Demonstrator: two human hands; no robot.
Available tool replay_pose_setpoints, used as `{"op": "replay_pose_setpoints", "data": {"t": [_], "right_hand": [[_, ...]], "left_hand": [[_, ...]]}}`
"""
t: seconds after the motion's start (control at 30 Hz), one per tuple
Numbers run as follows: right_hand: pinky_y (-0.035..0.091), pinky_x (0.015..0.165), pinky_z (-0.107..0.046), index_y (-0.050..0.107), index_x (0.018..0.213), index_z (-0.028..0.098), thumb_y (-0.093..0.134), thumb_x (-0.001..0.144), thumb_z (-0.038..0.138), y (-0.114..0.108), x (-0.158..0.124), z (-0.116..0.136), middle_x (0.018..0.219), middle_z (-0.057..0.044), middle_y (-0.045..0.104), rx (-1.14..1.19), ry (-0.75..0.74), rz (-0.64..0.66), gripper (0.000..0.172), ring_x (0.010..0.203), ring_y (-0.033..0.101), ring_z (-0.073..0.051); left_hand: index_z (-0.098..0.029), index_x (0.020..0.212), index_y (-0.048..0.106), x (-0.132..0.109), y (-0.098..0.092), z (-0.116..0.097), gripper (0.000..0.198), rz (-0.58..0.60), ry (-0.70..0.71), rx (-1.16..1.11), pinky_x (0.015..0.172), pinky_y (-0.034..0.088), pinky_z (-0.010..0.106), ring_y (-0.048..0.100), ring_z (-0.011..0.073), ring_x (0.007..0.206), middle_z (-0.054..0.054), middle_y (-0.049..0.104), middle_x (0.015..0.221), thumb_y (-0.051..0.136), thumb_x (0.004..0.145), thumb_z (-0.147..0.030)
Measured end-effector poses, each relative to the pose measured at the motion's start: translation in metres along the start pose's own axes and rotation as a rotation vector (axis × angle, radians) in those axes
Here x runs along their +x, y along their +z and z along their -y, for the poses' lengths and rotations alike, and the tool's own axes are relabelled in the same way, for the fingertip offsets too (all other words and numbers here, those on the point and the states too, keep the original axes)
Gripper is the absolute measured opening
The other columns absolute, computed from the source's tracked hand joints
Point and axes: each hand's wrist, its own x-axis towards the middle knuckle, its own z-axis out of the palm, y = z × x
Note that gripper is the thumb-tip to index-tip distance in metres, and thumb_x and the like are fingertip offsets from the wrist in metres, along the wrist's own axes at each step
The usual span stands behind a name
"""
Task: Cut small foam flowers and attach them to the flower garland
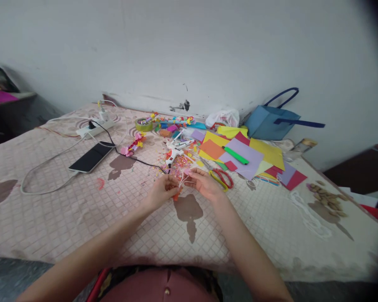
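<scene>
Both hands are close together above the middle of the table. My left hand [162, 191] is closed in a pinch around a thin white string [182, 180], and a small orange piece [177, 194] shows beneath its fingertips. My right hand [205, 184] is closed too, pinching a small pink piece [187, 171] where the string loops up. Whether the pieces are fastened to the string, I cannot tell. Just beyond the hands lies a white glue gun [174, 153] among colourful paper scraps [184, 162]. Scissors with red and yellow handles [223, 178] lie beside my right hand.
Coloured sheets [244, 153] with a green marker [236, 155] lie to the right, before a blue bag [267, 121]. White string [310, 216] and brown shells or nuts [329, 199] lie further right. At left are a phone [92, 157], cables and a power strip [94, 128].
</scene>
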Motion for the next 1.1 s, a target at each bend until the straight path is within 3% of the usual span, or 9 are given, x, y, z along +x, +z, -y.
{"op": "replay_pose_setpoints", "data": {"t": [0.23,0.37,0.87,1.1], "right_hand": [[0.050,0.067,-0.026,0.068,0.071,0.019,0.081,0.059,0.029,0.002,0.000,-0.001,0.073,0.001,0.071,-0.052,-0.039,0.007,0.021,0.068,0.064,-0.012],[0.050,0.067,-0.027,0.068,0.071,0.019,0.081,0.060,0.030,0.004,-0.002,0.000,0.074,0.000,0.071,-0.064,-0.043,0.013,0.020,0.069,0.064,-0.013],[0.051,0.069,-0.028,0.066,0.071,0.019,0.079,0.061,0.030,-0.001,-0.001,0.003,0.075,-0.001,0.070,-0.078,-0.099,-0.037,0.020,0.070,0.065,-0.014],[0.050,0.063,-0.025,0.068,0.074,0.019,0.080,0.060,0.031,-0.005,0.001,0.006,0.075,0.000,0.069,-0.098,-0.133,-0.075,0.021,0.070,0.065,-0.014]], "left_hand": [[-0.015,0.095,0.052,0.001,0.000,0.005,0.039,0.048,-0.124,-0.044,0.059,0.047,0.026,0.065,0.0170,0.067,0.003,0.069,0.076,0.074,0.064,-0.022],[-0.014,0.096,0.054,0.001,-0.002,0.008,0.041,0.098,-0.173,-0.065,0.059,0.047,0.027,0.064,0.0148,0.060,0.004,0.070,0.076,0.076,0.062,-0.021],[-0.014,0.078,0.063,0.010,0.000,0.001,0.026,0.211,-0.249,-0.066,0.052,0.041,0.019,0.057,0.0083,0.053,0.001,0.066,0.067,0.078,0.059,-0.025],[-0.015,0.076,0.069,0.011,-0.004,0.000,0.022,0.298,-0.266,-0.029,0.054,0.045,0.020,0.059,0.0109,0.056,0.002,0.067,0.065,0.076,0.061,-0.029]]}}
